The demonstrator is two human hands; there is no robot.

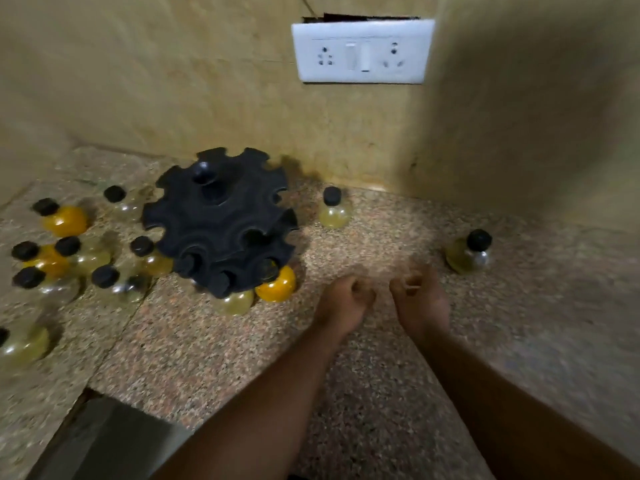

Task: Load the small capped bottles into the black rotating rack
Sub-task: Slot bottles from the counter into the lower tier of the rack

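Note:
The black rotating rack (221,216) stands on the granite counter near the back wall. An orange bottle (277,287) and a pale yellow bottle (237,301) sit in its lower front slots. Several black-capped bottles (65,221) stand loose to its left. One pale bottle (334,209) stands just right of the rack, another (469,252) farther right. My left hand (343,299) and my right hand (420,294) rest side by side on the counter, both curled into loose fists with nothing in them, right of the rack's front.
A white switch and socket plate (362,51) is on the back wall. A side wall (536,116) closes the right. The counter's front edge (114,400) drops off at lower left. One more pale bottle (20,344) stands at the far left edge.

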